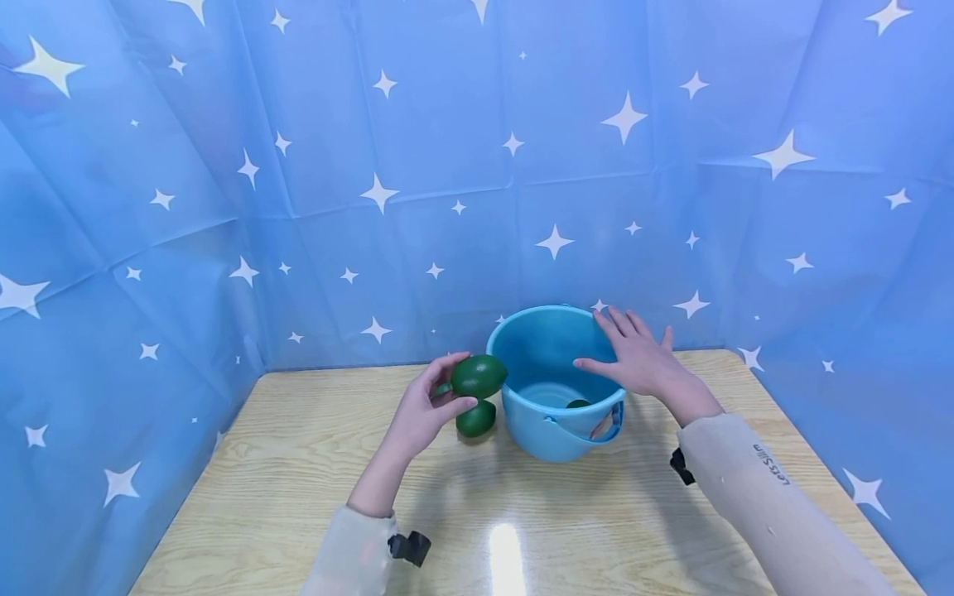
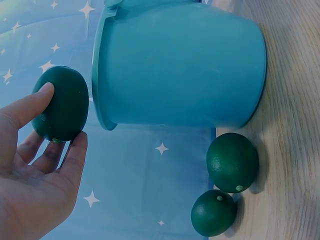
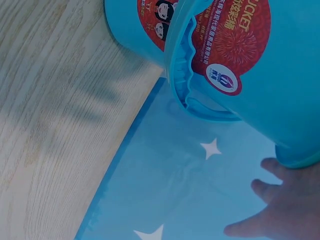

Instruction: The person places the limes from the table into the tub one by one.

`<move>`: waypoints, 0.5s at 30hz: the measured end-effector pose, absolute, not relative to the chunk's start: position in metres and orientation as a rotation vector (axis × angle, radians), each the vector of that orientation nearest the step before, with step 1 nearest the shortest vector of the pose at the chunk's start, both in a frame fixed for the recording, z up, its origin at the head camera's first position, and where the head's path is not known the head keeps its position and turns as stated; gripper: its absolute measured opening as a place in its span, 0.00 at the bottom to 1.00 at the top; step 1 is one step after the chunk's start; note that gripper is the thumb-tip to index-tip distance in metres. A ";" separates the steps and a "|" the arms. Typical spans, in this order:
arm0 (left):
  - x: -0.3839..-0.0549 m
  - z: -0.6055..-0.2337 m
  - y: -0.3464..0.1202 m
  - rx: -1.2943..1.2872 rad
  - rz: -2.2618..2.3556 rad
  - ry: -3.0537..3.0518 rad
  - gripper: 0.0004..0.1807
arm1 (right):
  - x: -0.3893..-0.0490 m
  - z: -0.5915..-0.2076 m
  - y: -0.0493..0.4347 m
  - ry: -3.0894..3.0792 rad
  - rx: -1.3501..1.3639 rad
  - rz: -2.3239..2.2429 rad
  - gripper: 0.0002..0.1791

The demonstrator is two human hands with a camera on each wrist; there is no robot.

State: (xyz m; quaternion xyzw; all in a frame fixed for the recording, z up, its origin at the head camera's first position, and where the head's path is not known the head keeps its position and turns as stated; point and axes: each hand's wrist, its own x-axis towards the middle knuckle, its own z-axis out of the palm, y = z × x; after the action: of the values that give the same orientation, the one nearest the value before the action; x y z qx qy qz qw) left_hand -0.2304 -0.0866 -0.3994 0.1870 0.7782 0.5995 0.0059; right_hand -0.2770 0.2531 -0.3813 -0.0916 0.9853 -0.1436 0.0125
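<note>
My left hand (image 1: 417, 418) pinches a dark green lime (image 1: 479, 377) between thumb and fingers, just left of the light-blue bucket's (image 1: 547, 432) rim. In the left wrist view, the held lime (image 2: 66, 107) is level with the bucket's top edge. Below it a larger lime (image 2: 232, 162) and a smaller lime (image 2: 214, 213) lie side by side on the table. Inside the bucket, a bit of another lime (image 1: 577, 403) shows past the near wall. My right hand (image 1: 643, 364) is at the bucket's right rim, fingers spread and holding nothing; whether it touches the rim I cannot tell.
The bucket's handle (image 1: 613, 426) hangs down at its right front. Red printed labels (image 3: 235, 45) are on its outer wall. Under everything is a light wooden table (image 1: 298, 488). A blue star-patterned curtain (image 1: 447, 273) stands behind the table and along both sides.
</note>
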 end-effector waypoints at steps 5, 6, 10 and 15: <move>-0.231 -0.398 -0.086 0.595 1.884 2.428 0.33 | -0.276 -0.380 0.252 3.070 -0.286 -0.450 0.57; -0.232 -0.398 -0.086 0.598 1.883 2.429 0.33 | -0.276 -0.379 0.252 3.070 -0.287 -0.450 0.57; -0.232 -0.397 -0.086 0.598 1.878 2.433 0.32 | -0.276 -0.380 0.252 3.068 -0.289 -0.449 0.57; -0.233 -0.396 -0.085 0.610 1.876 2.438 0.32 | -0.277 -0.380 0.252 3.067 -0.285 -0.449 0.57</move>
State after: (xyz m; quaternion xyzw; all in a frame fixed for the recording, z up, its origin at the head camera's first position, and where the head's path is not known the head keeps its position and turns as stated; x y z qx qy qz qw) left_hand -0.2330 -0.0852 -0.3955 0.1947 0.7773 0.5982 0.0029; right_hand -0.2765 0.2522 -0.3800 -0.0916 0.9852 -0.1441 0.0142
